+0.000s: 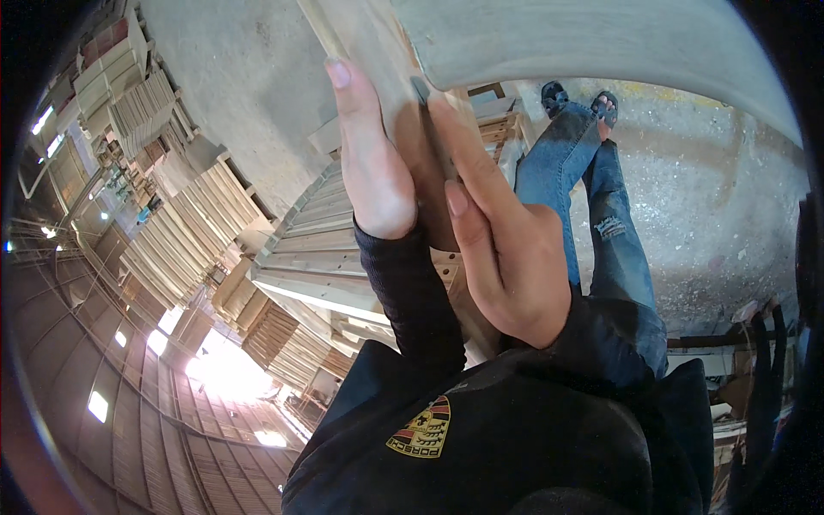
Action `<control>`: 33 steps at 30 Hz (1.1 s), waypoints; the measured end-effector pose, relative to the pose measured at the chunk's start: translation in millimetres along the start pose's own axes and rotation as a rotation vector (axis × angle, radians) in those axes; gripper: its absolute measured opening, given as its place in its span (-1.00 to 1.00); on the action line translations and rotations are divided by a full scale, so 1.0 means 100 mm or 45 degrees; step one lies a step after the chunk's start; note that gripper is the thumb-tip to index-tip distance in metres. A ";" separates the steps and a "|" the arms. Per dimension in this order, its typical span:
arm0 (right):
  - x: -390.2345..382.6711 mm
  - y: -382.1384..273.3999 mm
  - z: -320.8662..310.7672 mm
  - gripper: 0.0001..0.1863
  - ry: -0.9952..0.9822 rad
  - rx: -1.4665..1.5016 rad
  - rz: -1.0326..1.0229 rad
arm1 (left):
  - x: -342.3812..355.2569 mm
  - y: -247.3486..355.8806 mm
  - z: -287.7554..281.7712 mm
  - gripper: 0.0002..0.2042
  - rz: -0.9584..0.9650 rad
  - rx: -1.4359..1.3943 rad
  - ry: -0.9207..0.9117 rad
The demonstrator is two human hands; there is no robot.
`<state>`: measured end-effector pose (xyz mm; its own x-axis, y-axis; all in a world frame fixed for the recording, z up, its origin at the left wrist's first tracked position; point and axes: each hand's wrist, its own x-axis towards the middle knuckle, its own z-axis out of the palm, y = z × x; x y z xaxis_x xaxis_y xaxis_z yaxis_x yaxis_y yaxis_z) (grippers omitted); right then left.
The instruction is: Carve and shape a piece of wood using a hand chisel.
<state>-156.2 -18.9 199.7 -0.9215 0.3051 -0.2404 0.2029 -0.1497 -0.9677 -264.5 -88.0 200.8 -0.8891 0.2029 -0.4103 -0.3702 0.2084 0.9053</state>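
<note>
Concrete floor, grey and smudged, spreads through a workshop full of stacked timber, and before the person's chest a light-brown wooden piece runs upward between the 2 hands to the top of the view. Left hand lies along its left side, thumb straight and pointing up; the other fingers are hidden, so how firmly it grips cannot be told. Right hand is on the opposite side, index finger stretched up along the wood and thumb apart from it, with a narrow gap between them; whether it holds the thin dark-grey strip beside the index fingertip cannot be told either. Just beyond the strip, a large pale panel with a curving edge fills the upper right. Below and left of the wood sits a stack of pale slats, with rows of upright boards farther left. To the right are 2 legs in blue jeans, torn at 1 knee, the feet in dark sandals. At lower left, a ribbed roof curves around a glaring bright opening
</note>
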 end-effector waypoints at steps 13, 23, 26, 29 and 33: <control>0.08 0.06 0.00 -0.48 0.007 -0.057 -0.031 | 0.04 -0.05 -0.06 -0.27 0.007 0.227 0.044; 0.10 0.09 -0.02 -0.50 -0.034 0.018 -0.019 | 0.06 -0.07 -0.09 -0.26 0.022 0.179 0.042; 0.12 0.11 0.00 -0.50 0.022 -0.046 -0.072 | 0.07 -0.07 -0.06 -0.27 0.008 0.188 0.019; 0.13 0.11 -0.01 -0.51 -0.019 0.011 -0.007 | 0.07 -0.05 -0.02 -0.27 0.083 0.266 0.148; 0.13 0.11 0.00 -0.51 0.006 -0.031 -0.023 | 0.04 -0.07 -0.08 -0.37 0.032 0.116 -0.012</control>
<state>-165.7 -16.7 186.3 -0.9237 0.3118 -0.2228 0.1940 -0.1209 -0.9735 -267.7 -96.7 193.3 -0.8950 0.2177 -0.3893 -0.3217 0.2895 0.9015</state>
